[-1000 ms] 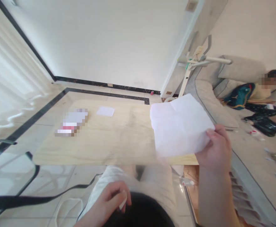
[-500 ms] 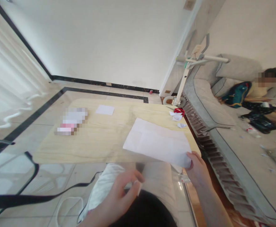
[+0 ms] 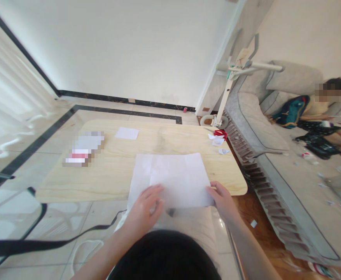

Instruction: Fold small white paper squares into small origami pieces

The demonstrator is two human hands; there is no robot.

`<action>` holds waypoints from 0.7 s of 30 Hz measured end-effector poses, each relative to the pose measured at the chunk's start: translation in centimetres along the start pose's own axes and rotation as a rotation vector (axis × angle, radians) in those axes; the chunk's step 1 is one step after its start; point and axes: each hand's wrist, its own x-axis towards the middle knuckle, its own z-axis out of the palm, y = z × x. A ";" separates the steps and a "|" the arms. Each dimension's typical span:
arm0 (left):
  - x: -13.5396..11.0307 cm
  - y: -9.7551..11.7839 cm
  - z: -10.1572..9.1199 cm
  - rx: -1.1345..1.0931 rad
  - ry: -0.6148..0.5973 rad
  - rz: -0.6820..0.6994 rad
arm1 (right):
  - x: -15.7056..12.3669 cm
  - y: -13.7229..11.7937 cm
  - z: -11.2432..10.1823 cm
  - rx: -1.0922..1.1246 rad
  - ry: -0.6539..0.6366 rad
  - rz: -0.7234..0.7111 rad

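A large white sheet of paper (image 3: 179, 175) lies at the table's front edge, its near side reaching slightly past that edge. An upright line near its left part looks like a fold or a second layer; I cannot tell which. My right hand (image 3: 221, 198) pinches the sheet's near right corner between thumb and fingers. Over the near left part rests my left hand (image 3: 147, 206), fingers stretched on the paper and thumb apart from them. Red-handled scissors (image 3: 220, 134) lie at the far right, with paper scraps (image 3: 217, 140) beside them.
On the wooden table (image 3: 100, 182) are a small white paper (image 3: 127, 133) and a blurred-out object (image 3: 85, 149) at left. A grey sofa (image 3: 278, 171) with a seated person (image 3: 319, 116) stands to the right. A black strap (image 3: 27, 247) crosses the lower left.
The large sheet has shifted left and turned squarer to the table, my right hand moving with it. My left hand has risen from my lap onto the paper; the small white piece in it no longer shows.
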 end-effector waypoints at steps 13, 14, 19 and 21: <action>-0.3 1.0 -3.3 -0.218 0.165 -0.258 | -2.9 1.4 7.1 -1.138 -0.231 -0.951; -0.7 1.1 -3.8 -0.229 0.194 -0.263 | -2.7 1.3 7.3 -1.131 -0.228 -0.966; -2.0 2.8 -6.0 -0.372 0.448 -0.245 | -1.6 -4.3 4.7 -0.909 -0.131 -0.861; -1.4 3.8 -7.1 -0.432 0.629 -0.137 | -0.6 -8.1 3.1 -0.739 -0.037 -0.759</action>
